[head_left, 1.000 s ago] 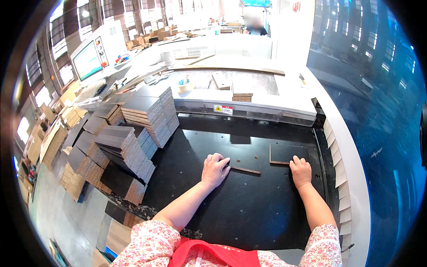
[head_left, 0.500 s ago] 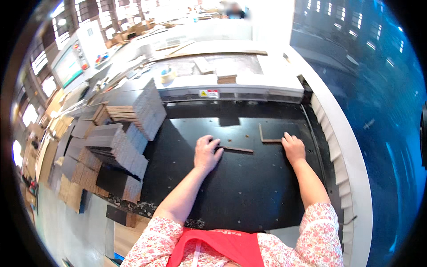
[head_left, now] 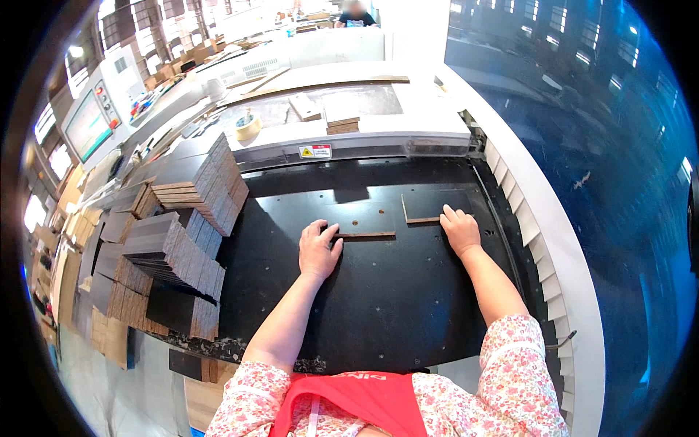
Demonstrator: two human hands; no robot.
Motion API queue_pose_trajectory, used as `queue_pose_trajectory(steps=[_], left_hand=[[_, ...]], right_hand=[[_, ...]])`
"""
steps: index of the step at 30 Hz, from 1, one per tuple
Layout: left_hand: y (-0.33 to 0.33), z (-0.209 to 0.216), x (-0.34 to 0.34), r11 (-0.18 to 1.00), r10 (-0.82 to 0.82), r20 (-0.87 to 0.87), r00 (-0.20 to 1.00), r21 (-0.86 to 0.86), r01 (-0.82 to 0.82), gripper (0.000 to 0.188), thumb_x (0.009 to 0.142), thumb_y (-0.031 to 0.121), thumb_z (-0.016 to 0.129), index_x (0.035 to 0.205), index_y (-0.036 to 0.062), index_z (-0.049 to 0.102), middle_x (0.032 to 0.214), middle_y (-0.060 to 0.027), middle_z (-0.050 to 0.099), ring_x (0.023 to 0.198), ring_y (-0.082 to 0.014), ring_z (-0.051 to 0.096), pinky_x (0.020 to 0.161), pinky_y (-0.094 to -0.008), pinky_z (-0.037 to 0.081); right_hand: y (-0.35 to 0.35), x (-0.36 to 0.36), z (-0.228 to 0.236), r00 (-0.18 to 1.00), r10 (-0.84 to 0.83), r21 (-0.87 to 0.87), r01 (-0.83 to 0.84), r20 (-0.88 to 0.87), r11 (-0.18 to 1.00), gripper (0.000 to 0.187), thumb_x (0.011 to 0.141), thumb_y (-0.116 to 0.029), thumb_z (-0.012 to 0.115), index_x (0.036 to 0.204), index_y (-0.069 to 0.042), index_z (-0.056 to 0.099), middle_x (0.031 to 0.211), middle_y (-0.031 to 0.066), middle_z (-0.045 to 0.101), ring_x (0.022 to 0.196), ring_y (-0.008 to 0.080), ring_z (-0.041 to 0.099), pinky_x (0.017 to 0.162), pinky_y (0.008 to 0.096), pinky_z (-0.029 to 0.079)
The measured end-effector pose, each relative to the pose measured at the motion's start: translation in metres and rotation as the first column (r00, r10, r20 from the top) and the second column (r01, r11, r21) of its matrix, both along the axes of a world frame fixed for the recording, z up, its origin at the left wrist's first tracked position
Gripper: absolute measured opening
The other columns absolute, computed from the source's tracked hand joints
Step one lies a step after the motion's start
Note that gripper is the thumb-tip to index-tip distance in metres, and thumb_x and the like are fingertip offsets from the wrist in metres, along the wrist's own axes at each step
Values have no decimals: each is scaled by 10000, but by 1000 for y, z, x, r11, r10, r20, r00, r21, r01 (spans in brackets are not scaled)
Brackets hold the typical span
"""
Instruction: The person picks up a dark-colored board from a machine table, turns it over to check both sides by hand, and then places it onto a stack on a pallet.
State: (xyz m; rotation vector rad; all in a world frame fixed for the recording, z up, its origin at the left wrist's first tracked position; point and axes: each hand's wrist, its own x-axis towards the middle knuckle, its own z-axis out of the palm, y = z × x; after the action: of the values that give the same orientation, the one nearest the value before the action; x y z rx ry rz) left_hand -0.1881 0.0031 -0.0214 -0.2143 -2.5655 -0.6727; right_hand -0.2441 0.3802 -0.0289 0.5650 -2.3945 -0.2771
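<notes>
Left hand [head_left: 318,249] is meeting the left board [head_left: 370,235], right hand [head_left: 460,230] the right board [head_left: 435,207]

In the head view, both dark boards are lying flat on a black worktable [head_left: 378,306], their brown near edges showing, with a gap of bare surface between them. The left hand is touching the left end of its board, fingers curving over it and thumb sitting near the edge; whether they are clamping the board, I cannot tell. The right hand is resting its fingertips at the near right corner of the right board, which is lying slightly farther from the person; whether that hand is gripping or only pressing, I cannot tell either.

To the left, a tall stack of dark-topped boards [head_left: 200,182] is standing on the table, and a leaning stack [head_left: 175,251] is standing nearer the person. Beyond the table, a yellowish roll [head_left: 248,130] and a small pile of blocks [head_left: 342,125] are sitting on a pale ledge [head_left: 386,130]. White pleated covers [head_left: 528,233] are lining the right side, and a large blue panel [head_left: 582,218] is rising past them. The person is wearing a red apron [head_left: 357,400] over floral sleeves [head_left: 513,364]. In the far background, a co-worker [head_left: 355,17] in dark clothing is showing.
</notes>
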Motion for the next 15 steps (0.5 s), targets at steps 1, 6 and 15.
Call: queue_pose_trajectory(steps=[1, 6, 15], left_hand=[[0, 2, 1, 1000, -2, 4, 1000, 0, 2, 356, 825, 213, 735, 1173, 146, 707, 1275, -93, 562, 1236, -310, 501, 1052, -437, 418], [-1, 0, -1, 1000, 2, 5, 1000, -11, -2, 347, 829, 207, 728, 1172, 154, 710, 1277, -92, 561, 1236, -306, 500, 1043, -442, 418], [2, 7, 2, 1000, 18, 24, 1000, -25, -17, 350, 834, 199, 726, 1181, 158, 709, 1282, -82, 567, 1231, -309, 507, 1045, -447, 416]], right_hand=[[0, -1, 0, 1000, 3, 12, -3, -5, 1000, 136, 820, -176, 629, 923, -125, 702, 1188, 46, 671, 845, 192, 647, 685, 342, 541], [-4, -5, 3, 1000, -1, 53, 1, -4, 999, 130, 829, -178, 627, 933, -134, 689, 1088, 40, 668, 798, 197, 643, 678, 343, 535], [-13, -18, 2, 997, -64, 84, 61, 34, 995, 154, 842, -188, 624, 960, -137, 709, 1105, 62, 682, 797, 211, 656, 659, 355, 534]])
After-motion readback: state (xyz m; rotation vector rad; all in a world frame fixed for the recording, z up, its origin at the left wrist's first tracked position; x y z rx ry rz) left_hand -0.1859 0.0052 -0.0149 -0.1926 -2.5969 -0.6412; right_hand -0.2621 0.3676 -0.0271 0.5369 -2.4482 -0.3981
